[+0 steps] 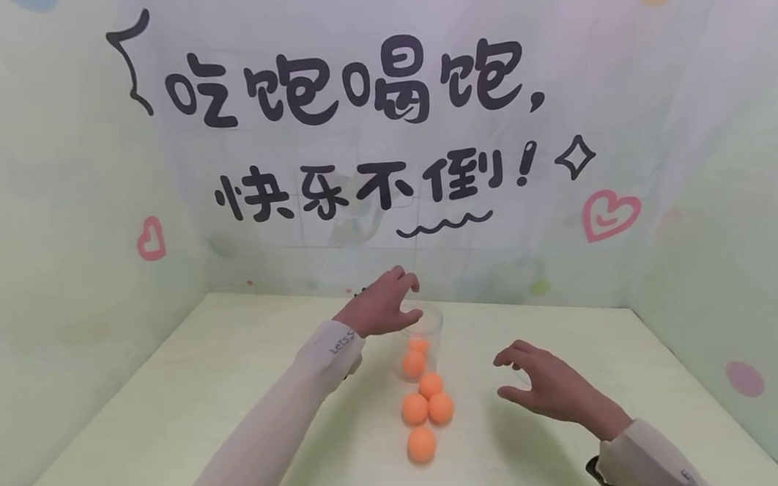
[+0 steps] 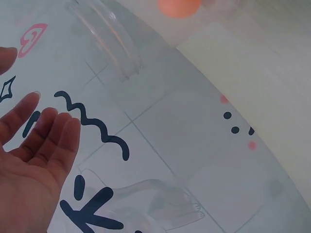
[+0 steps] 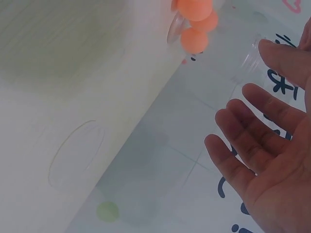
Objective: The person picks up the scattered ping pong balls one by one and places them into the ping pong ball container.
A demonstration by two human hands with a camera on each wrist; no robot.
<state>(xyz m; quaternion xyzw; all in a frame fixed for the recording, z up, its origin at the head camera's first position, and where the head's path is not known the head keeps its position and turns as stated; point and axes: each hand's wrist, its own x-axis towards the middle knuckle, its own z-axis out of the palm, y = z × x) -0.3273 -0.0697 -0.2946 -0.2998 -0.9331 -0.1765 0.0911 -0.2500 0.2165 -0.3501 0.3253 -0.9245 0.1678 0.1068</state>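
My left hand hovers by the rim of a clear plastic cup, its fingers loosely bent and its palm bare. Two orange balls show through the cup's wall. Just in front of it, several more orange balls lie on the table, three of them clustered close together. Off to the right, my right hand is held above the table with thumb and fingers spread apart, holding nothing. Near it lies a faint, clear round disc, partly hidden behind the fingers in the head view.
The pale table is walled in on the left, right and back. Black lettering and pink hearts decorate the back wall. A dark band circles the right wrist below the sleeve.
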